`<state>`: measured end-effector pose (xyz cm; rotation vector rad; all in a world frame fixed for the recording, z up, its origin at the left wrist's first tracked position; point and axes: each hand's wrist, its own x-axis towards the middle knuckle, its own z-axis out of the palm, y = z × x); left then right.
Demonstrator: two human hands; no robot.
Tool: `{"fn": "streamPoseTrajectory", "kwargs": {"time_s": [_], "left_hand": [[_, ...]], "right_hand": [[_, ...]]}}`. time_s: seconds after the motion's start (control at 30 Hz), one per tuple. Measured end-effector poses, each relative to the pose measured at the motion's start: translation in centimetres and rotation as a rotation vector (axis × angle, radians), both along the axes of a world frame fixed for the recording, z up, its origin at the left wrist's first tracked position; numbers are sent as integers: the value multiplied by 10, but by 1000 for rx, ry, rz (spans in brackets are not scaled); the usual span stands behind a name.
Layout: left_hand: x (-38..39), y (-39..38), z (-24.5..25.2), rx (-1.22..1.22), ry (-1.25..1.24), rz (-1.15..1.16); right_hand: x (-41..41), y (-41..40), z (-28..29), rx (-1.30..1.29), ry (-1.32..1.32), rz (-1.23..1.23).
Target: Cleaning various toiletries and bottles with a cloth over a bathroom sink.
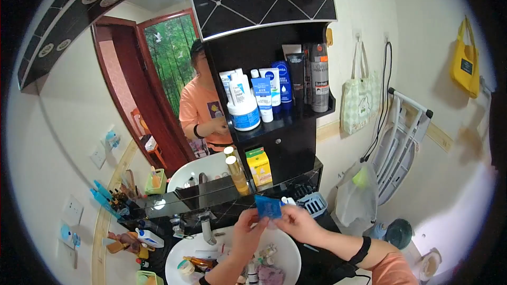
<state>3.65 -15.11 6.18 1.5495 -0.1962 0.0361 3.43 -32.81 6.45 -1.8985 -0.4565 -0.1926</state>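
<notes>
Both hands meet above the back right rim of a white washbasin (173, 245). My left hand (250, 227) pinches the lower left part of a small blue packet (268, 207) between thumb and fingers. At the packet's right edge, my right hand (296, 222) grips it too. Below the hands, the basin holds several bottles and tubes, a jar with a green-rimmed lid (185, 267), an amber bottle (200, 262) and a purple cloth (270, 274). A chrome faucet (207, 229) stands left of my left hand.
A black shelf (253, 133) bears tubes, a white jar (244, 116) and a spray can (320, 83). Beneath it stand a yellow box (259, 167) and a gold-capped bottle (237, 176). A blue plastic basket (317, 204) sits right of the hands. Bottles line the left counter; a folded stool (400, 146) hangs right.
</notes>
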Motion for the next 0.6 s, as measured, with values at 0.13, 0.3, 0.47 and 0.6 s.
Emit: {"fn": "streamPoseTrajectory", "kwargs": {"time_s": [0.13, 0.3, 0.47, 0.6], "left_hand": [[35, -35, 55, -49, -248, -90], [69, -66, 111, 158, -430, -62], [95, -83, 129, 430, -577, -109], [109, -86, 129, 538, -575, -100]], "right_hand": [[29, -27, 65, 78, -319, -140], [91, -50, 129, 226, -486, -370], [155, -55, 150, 246, -580, -558], [179, -47, 152, 224, -509, -581]]}}
